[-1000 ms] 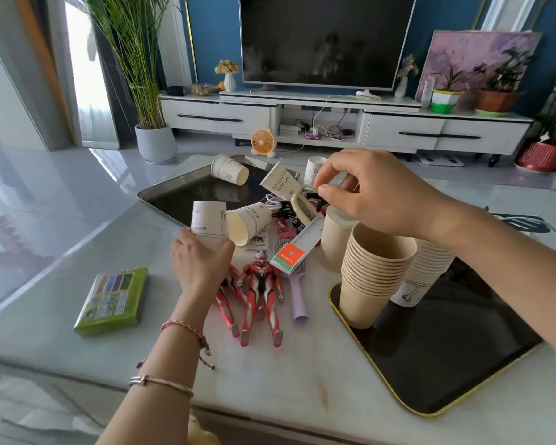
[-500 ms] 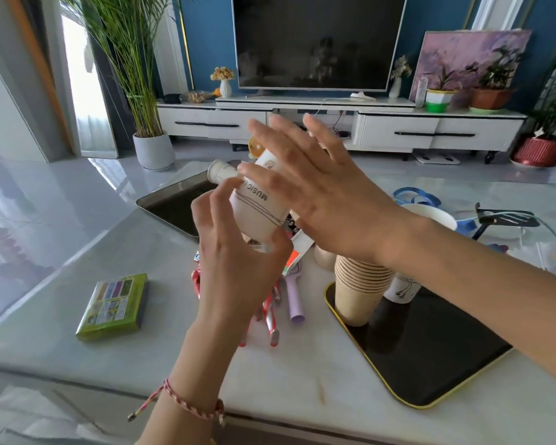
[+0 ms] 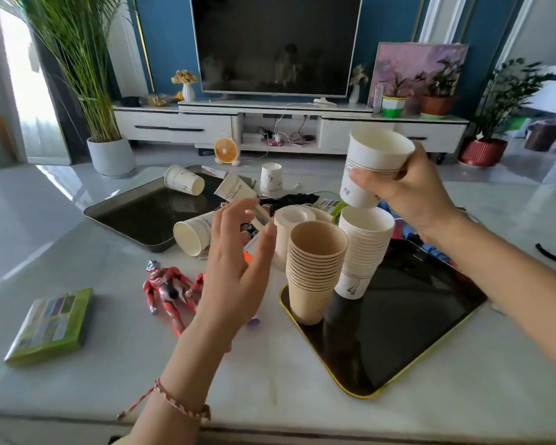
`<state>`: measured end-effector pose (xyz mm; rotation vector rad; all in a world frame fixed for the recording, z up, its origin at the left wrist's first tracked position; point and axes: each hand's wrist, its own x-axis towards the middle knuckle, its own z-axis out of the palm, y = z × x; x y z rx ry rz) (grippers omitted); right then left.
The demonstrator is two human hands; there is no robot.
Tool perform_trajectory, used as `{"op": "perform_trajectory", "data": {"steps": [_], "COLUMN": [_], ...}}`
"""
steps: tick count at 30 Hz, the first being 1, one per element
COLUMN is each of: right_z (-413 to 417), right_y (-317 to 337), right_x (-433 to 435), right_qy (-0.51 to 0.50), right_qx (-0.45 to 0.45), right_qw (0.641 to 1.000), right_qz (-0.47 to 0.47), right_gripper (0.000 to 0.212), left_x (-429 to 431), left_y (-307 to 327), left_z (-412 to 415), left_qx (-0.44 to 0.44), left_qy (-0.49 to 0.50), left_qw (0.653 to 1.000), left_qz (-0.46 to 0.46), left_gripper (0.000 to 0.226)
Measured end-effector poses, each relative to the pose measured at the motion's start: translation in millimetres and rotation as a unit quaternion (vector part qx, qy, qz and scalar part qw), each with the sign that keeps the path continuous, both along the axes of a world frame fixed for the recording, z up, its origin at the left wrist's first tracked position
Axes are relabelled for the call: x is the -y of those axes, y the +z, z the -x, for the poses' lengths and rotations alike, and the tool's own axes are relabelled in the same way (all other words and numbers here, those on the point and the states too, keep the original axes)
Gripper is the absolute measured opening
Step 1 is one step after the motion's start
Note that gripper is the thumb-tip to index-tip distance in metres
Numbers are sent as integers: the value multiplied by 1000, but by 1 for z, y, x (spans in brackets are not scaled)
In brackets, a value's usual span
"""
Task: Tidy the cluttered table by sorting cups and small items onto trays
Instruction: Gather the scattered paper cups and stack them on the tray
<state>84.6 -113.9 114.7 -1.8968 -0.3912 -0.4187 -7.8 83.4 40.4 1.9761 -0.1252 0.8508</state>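
Note:
My right hand (image 3: pixel 408 191) grips a white paper cup (image 3: pixel 371 165) upright, just above a stack of white cups (image 3: pixel 361 248). That stack and a stack of brown cups (image 3: pixel 313 264) stand at the near left corner of a black tray with a yellow rim (image 3: pixel 414 374). My left hand (image 3: pixel 238 268) hovers with fingers spread and holds nothing, above the clutter left of the brown stack. Loose white cups lie tipped: one (image 3: pixel 193 237) beside my left hand, one (image 3: pixel 183 184) in the dark metal tray (image 3: pixel 132 223), one (image 3: pixel 235 191) at that tray's rim. Another white cup (image 3: pixel 271 177) stands upside down behind.
A red toy figure (image 3: pixel 166 292) lies near the left wrist. A green box (image 3: pixel 50 326) sits at the table's left front. A tape roll (image 3: pixel 294 216), dark cords and small items crowd the middle. Bare marble runs along the front edge.
Both hands held a white cup together half a second ago. Now my right hand has carried it right, over the white stack, and my left hand has let go and dropped back.

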Motion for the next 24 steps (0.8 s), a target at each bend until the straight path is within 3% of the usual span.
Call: {"op": "perform_trajectory", "data": {"steps": [6, 11, 15, 17, 20, 24], "right_z": [9, 9, 12, 12, 13, 20], "right_y": [-29, -38, -28, -27, -24, -9], "right_x": [16, 18, 18, 16, 10, -10], "right_qy": [-26, -45, -49, -33, -13, 9], "right_qx": [-38, -41, 105, 121, 112, 140], "right_qw": [995, 985, 955, 935, 938, 946], "right_qz": [91, 159, 272, 331, 328, 291], "right_gripper": [74, 105, 74, 61, 52, 43], "left_x": [5, 4, -2, -6, -19, -47], "left_y": [-10, -11, -10, -12, -16, -28], "left_z": [-9, -8, -7, -9, -19, -39], "left_qx": [-14, -47, -62, -73, -102, -167], "left_qy": [-3, 14, 34, 53, 119, 229], "left_qw": [1000, 998, 997, 995, 987, 959], "left_qz": [-28, -31, -29, -32, -43, 1], "left_gripper": [26, 41, 51, 50, 39, 45]}}
